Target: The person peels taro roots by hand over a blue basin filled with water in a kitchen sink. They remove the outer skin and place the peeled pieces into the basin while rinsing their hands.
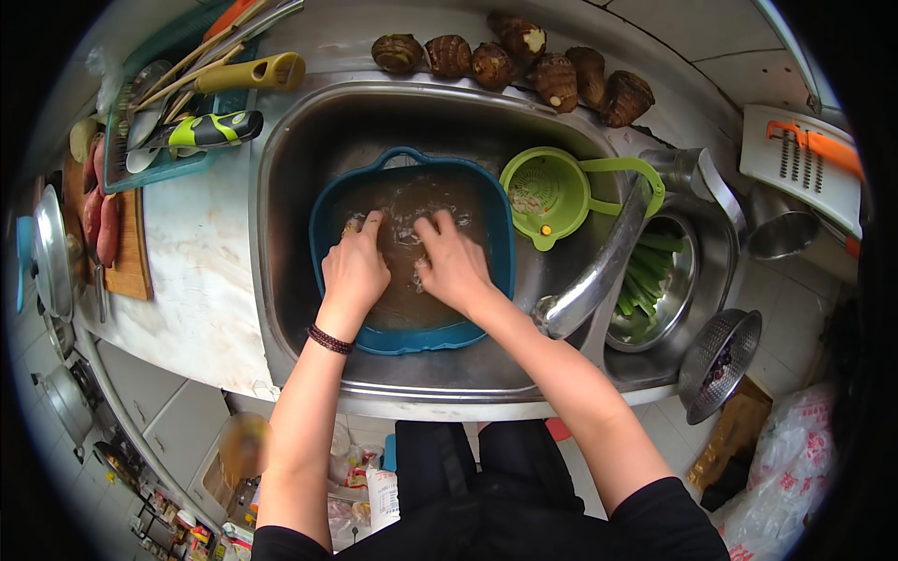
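Both hands are dipped in cloudy brown water (400,298) that fills a blue plastic basin (499,245) in a stainless steel sink (295,280). My left hand (356,263) wears a dark braided bracelet on its wrist and works near the basin's left side. Something brownish shows at its fingertips, too little to name. My right hand (454,261) reaches in from the lower right, its fingers bent and partly under the surface. Ripples break the water around both hands. Whatever lies beneath is hidden by the murk, so I cannot tell what either hand grips.
A green strainer (547,158) stands right of the basin, under the faucet (596,266). Cut green stalks (649,273) fill a metal bowl (687,294). Several taro corms (449,56) line the back ledge. A utensil rack (158,179) and sweet potatoes (108,231) are at left.
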`<state>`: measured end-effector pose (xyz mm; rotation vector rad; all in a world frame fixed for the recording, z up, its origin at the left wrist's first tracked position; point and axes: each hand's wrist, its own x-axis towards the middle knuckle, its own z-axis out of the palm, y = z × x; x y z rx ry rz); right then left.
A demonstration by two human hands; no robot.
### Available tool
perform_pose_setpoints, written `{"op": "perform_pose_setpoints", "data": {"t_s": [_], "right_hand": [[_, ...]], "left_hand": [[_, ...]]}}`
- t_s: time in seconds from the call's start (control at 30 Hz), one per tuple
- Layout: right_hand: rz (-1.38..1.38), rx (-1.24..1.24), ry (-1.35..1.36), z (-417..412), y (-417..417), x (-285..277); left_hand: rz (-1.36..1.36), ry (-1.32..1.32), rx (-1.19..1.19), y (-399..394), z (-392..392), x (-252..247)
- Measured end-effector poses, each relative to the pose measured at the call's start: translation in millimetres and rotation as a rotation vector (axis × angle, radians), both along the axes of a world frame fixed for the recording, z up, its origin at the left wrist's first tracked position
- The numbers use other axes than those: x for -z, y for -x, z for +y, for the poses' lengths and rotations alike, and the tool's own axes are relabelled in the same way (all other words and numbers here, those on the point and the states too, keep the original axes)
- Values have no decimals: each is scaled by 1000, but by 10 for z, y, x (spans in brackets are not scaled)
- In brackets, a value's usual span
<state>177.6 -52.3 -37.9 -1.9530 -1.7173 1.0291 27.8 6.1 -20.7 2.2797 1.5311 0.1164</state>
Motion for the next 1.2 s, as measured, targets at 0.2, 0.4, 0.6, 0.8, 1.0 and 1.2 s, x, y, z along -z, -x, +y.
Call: {"op": "perform_pose_setpoints", "data": {"t_s": [0.2, 0.4, 0.6, 0.8, 1.0, 1.2], "right_hand": [[106, 23, -19, -66, -61, 15], [1234, 592, 462, 22, -220, -158], [1214, 629, 420, 43, -92, -433], [967, 586, 143, 11, 15, -607], [576, 538, -166, -93, 232, -649], [1273, 932, 304, 44, 138, -635]], "left_hand": [[81, 22, -33, 122, -27, -105], [-586, 508, -276, 87, -87, -392], [-978, 963, -419, -68, -163, -484], [-1207, 811, -599, -214, -216, -522], [-1143, 668, -597, -273, -310, -558], [-1063, 357, -414, -375, -441, -599]]}}
